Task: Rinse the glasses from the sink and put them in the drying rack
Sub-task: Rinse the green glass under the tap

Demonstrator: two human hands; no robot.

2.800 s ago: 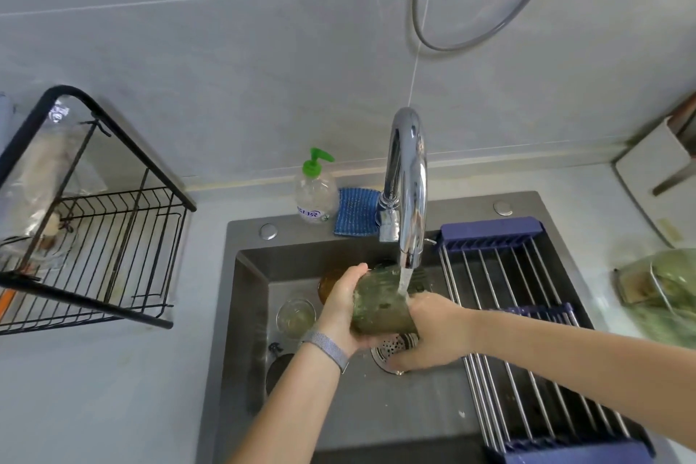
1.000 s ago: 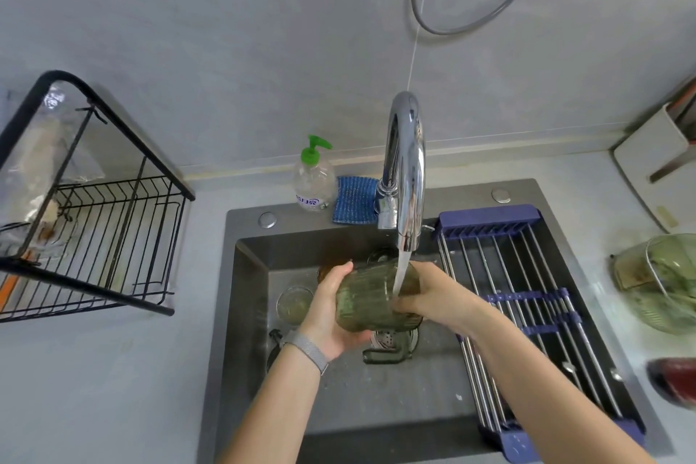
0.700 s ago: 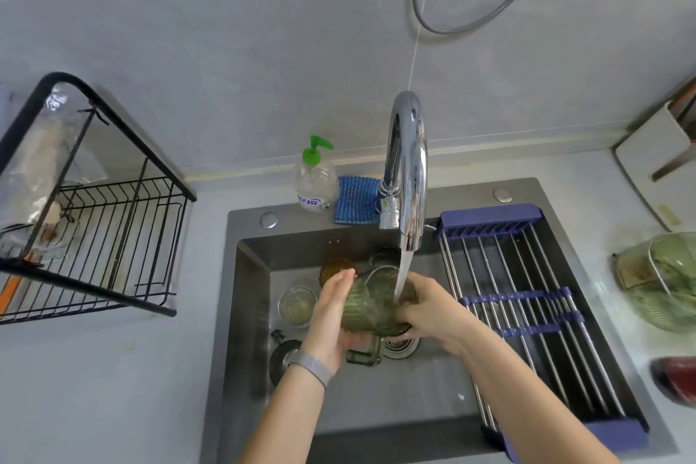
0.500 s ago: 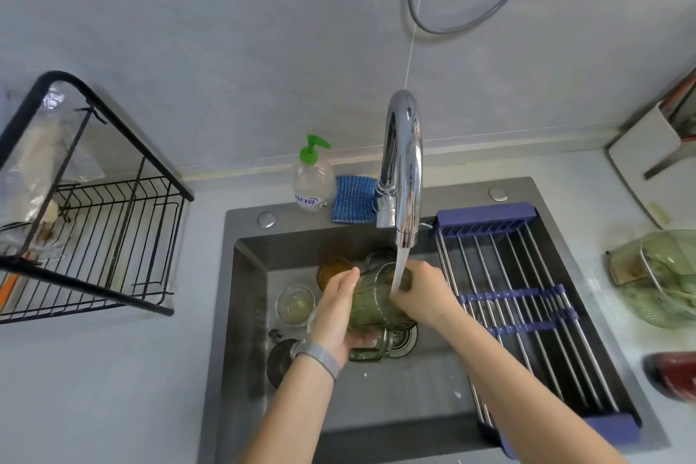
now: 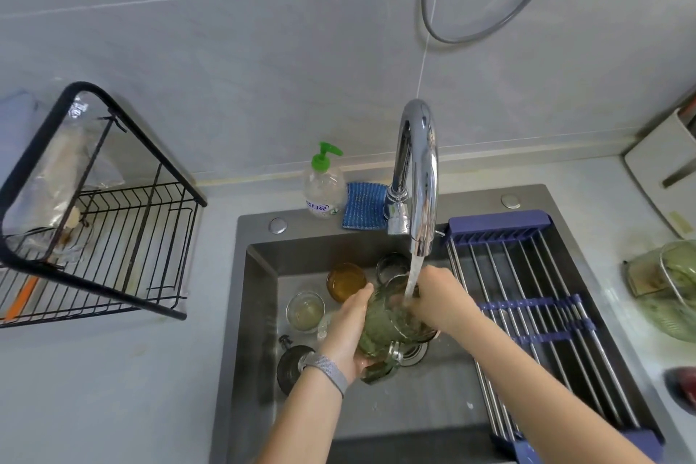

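A green ribbed glass mug [image 5: 388,328] is held over the sink [image 5: 256,298] under the running tap [image 5: 418,177]. My left hand [image 5: 348,331] grips its outer side. My right hand [image 5: 433,298] is at its rim with the fingers inside the mug, where the water stream lands. Behind them in the basin stand an amber glass [image 5: 345,281], a small clear glass [image 5: 305,311] and a grey glass [image 5: 391,266]. The black wire drying rack [image 5: 124,237] stands on the counter at the left.
A roll-up drainer with purple ends [image 5: 527,298] covers the sink's right side. Soap bottle [image 5: 324,185] and blue sponge [image 5: 364,205] sit behind the basin. A dark plug [image 5: 292,367] lies in the sink's left. A green glass container [image 5: 670,286] is on the right counter.
The mug has been turned from lying sideways under the stream to more upright, and my right hand's fingers have gone into it. Both hands stay under the tap.
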